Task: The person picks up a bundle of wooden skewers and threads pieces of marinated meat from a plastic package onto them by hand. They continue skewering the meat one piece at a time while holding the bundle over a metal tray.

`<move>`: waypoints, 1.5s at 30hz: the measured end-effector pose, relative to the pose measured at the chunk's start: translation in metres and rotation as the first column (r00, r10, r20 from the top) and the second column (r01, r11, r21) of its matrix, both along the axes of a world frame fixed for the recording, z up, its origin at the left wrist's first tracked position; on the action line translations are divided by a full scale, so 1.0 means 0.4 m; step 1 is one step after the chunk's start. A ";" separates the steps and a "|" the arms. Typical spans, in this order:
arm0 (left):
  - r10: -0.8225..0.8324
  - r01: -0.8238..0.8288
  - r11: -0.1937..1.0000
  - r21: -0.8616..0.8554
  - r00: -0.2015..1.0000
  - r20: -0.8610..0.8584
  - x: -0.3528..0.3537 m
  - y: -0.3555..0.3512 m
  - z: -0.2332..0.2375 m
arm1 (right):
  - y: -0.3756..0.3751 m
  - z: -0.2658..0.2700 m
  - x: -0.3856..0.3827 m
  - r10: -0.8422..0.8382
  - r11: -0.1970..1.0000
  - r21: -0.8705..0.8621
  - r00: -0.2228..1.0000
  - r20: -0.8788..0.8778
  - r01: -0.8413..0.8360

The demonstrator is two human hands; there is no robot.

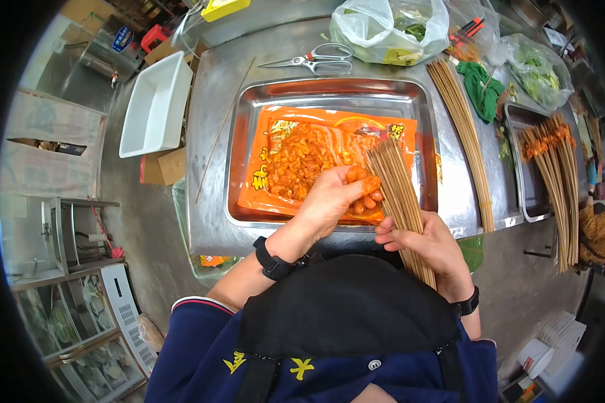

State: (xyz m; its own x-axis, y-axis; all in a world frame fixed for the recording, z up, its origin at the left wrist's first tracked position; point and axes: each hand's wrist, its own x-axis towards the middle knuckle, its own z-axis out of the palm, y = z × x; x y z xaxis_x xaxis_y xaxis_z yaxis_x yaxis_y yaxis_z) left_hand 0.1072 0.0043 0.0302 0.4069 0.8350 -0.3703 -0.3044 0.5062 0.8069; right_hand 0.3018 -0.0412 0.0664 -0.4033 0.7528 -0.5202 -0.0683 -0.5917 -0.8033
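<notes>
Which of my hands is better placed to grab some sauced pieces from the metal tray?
Probably your left hand: it's over the metal tray, beside the sauced pieces, and its fingers look orange-coated. Your right hand holds the skewer bundle.

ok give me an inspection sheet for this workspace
Surface: metal table, shiny.
Job's things: metal tray bearing an orange bag and sauced food; held bundle of sticks.
Clutter: scissors behind the tray, green cloth, another stick bundle, plastic bag, smaller tray with loaded sticks.
Hands: right hand grips the held bundle; left hand, sauce on its fingers, is beside it, grip unclear.
Cables: nothing seen on the tabletop.
Surroundings: white tub left of the table, glass-fronted cabinet, grey floor.
</notes>
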 end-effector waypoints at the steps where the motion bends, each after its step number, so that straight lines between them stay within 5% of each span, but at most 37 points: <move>1: -0.008 0.008 1.000 0.002 1.000 0.005 0.000 0.000 -0.004 | 0.001 -0.002 -0.001 0.012 1.000 0.013 1.000 0.000 -0.012; 11: 0.048 -0.048 0.999 -0.014 0.999 0.001 0.010 0.000 0.000 | 0.005 0.004 -0.007 0.051 0.999 -0.018 0.997 0.051 -0.050; 16: 0.072 -0.074 0.996 -0.039 0.996 -0.049 0.009 -0.007 0.016 | 0.000 0.025 -0.011 -0.113 0.992 -0.054 0.992 0.063 0.116; 33: 0.088 -0.087 0.995 -0.051 0.996 0.022 -0.025 -0.017 -0.011 | 0.005 0.022 -0.020 -0.066 0.993 -0.093 0.992 0.111 0.077; 38: -0.010 0.013 1.000 0.017 0.986 -0.167 -0.065 -0.008 0.003 | 0.006 0.023 -0.020 -0.016 0.992 -0.118 0.988 0.154 0.035; 39: 0.088 -0.069 0.985 0.159 0.989 -0.117 -0.089 -0.005 0.006 | 0.006 0.017 -0.015 -0.035 0.993 -0.106 0.989 0.142 0.051; 41: 0.262 -0.173 0.959 0.223 0.842 -0.472 -0.151 0.022 0.002 | 0.004 0.012 -0.005 -0.055 0.993 -0.096 0.990 0.127 0.068; 43: 0.334 -0.200 0.931 0.305 0.803 -0.493 -0.200 0.025 -0.005 | 0.005 0.015 0.003 -0.108 0.990 -0.074 0.986 0.127 0.118; 45: 0.236 0.067 0.930 0.361 0.645 -0.727 -0.233 0.023 -0.019 | 0.006 0.015 0.005 -0.124 0.987 -0.083 0.984 0.126 0.136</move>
State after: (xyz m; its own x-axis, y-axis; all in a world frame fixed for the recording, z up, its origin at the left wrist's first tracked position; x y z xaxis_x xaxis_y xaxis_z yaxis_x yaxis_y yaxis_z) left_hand 0.0142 0.0135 0.0226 0.0369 0.9769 -0.2104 0.4517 0.1715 0.8755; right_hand 0.3036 -0.0387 0.0723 -0.2355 0.7418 -0.6279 -0.0556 -0.6553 -0.7533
